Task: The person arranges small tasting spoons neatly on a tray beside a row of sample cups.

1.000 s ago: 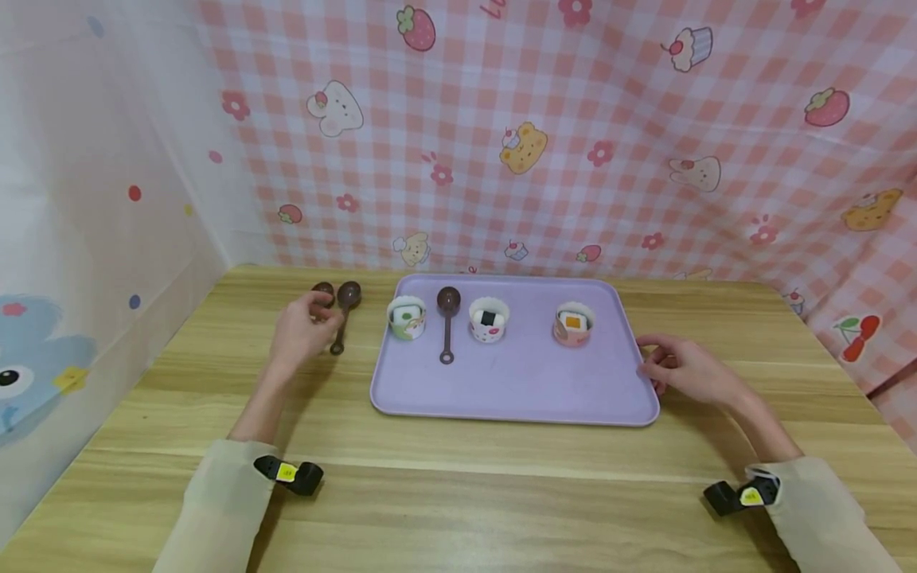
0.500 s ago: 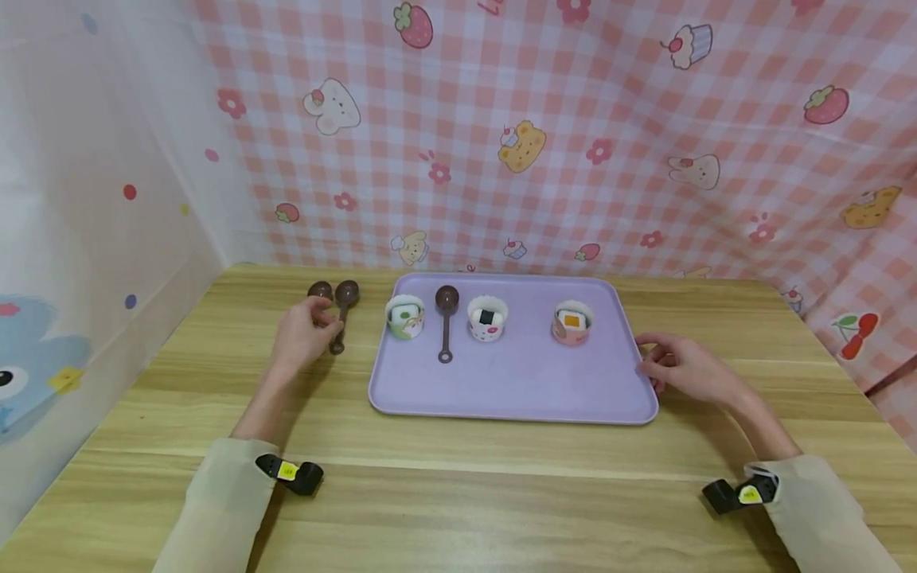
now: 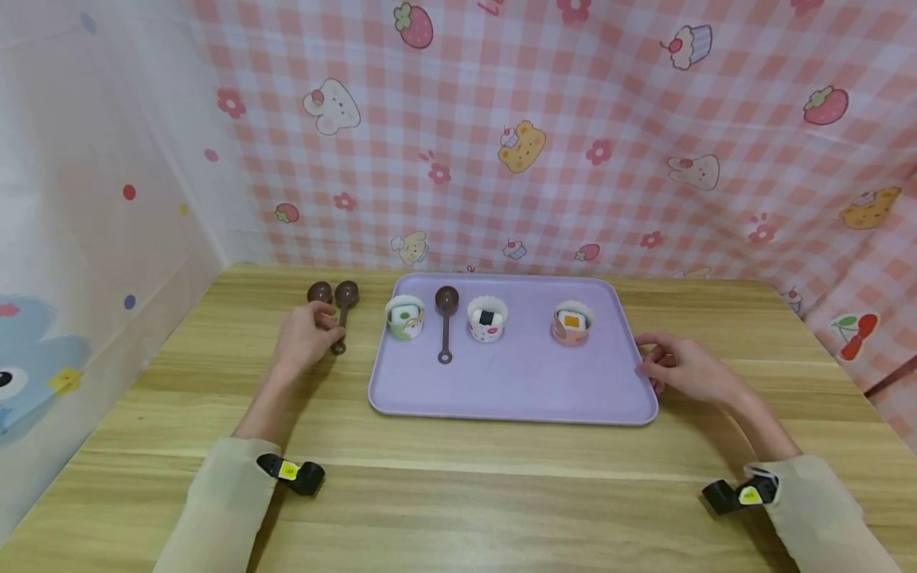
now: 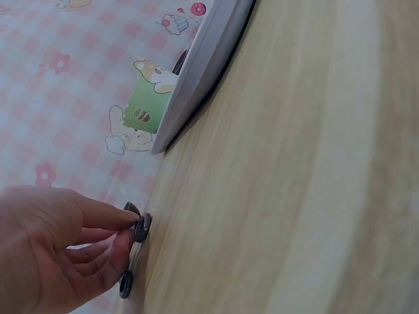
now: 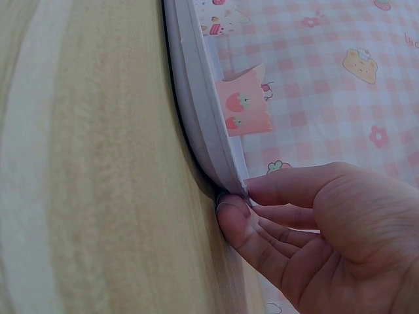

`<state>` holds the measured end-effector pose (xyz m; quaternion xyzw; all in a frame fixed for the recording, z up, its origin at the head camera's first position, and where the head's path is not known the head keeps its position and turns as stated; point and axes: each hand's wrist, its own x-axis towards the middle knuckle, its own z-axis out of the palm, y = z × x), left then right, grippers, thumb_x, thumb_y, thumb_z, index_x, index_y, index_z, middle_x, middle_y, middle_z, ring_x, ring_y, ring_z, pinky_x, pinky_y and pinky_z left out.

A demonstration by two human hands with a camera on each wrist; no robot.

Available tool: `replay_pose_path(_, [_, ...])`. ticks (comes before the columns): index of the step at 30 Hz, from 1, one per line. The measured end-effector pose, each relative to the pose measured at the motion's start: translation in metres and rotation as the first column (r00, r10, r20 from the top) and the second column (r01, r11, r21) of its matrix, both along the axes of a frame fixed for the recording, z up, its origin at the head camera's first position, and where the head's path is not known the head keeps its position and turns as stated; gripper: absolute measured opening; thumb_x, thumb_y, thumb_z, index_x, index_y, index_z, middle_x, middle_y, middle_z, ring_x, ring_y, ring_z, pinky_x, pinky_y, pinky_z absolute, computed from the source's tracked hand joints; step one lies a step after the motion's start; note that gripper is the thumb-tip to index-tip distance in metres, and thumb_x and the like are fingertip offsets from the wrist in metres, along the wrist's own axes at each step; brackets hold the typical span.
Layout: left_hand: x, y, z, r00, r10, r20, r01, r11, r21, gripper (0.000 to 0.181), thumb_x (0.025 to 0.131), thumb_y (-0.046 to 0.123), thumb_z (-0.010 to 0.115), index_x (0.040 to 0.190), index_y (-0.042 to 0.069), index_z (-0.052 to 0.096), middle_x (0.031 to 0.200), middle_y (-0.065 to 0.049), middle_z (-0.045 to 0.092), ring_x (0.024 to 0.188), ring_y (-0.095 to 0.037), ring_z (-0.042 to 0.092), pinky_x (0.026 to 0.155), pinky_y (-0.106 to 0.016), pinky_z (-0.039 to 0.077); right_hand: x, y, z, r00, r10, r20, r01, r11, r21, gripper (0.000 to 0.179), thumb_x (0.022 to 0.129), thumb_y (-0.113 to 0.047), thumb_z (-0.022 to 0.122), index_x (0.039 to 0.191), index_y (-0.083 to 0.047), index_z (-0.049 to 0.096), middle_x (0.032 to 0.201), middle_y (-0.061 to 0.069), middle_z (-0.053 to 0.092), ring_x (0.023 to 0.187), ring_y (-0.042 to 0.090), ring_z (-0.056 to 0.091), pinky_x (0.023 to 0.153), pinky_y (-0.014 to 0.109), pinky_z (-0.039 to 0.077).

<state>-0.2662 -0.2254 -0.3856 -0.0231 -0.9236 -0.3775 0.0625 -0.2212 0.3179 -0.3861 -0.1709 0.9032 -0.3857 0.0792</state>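
Two brown coffee scoops lie left of the purple tray [image 3: 512, 390]. My left hand [image 3: 304, 334] is over them, thumb and fingertips pinching the right scoop [image 3: 347, 293] near the ring end of its handle. The left scoop [image 3: 319, 292] has its handle hidden under that hand in the head view. In the left wrist view the ring end [image 4: 142, 227] sits right at my fingertips. My right hand [image 3: 691, 368] grips the tray's right rim, thumb and fingers on either side of it, as the right wrist view shows.
On the tray, a green-patterned paper cup [image 3: 405, 318], a spotted cup [image 3: 488, 320] and a pink cup [image 3: 571, 323] each hold a small sushi-like piece. Another brown scoop [image 3: 446, 322] lies between the left two cups. A checked cloth [image 3: 458, 119] hangs behind the wooden table [image 3: 501, 493].
My left hand has drawn slightly down toward the handle's end and its fingertips have come together there; more of the left scoop's bowl shows. The right hand and tray have stayed put.
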Motion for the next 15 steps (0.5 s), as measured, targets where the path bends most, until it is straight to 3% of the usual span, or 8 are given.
replay_pose_path(11, [-0.0021,-0.0014,-0.0029,1.0,0.002,0.007,-0.002,1.0,-0.026,0.033,0.09,0.003,0.068,0.117,-0.016,0.061,0.098,-0.027,0.07,0.089,-0.039,0.068,0.077,-0.041,0.056,-0.0005,0.0012,-0.0014,1.0,0.004,-0.011,-0.004,1.0,-0.007,0.042,0.096,0.001,0.063,0.132,0.017,0.048,0.085,0.009,0.063,0.065,0.013,0.062,0.06,0.028,0.055])
replay_pose_path(15, [-0.0016,-0.0004,-0.0031,1.0,0.012,0.025,-0.011,1.0,-0.029,0.034,0.091,0.004,0.067,0.119,-0.015,0.062,0.1,-0.026,0.071,0.092,-0.038,0.068,0.078,-0.041,0.056,-0.001,0.0019,-0.0023,1.0,0.002,-0.009,-0.002,1.0,-0.003,0.042,0.096,0.001,0.062,0.132,0.017,0.048,0.086,0.009,0.063,0.065,0.013,0.062,0.06,0.028,0.055])
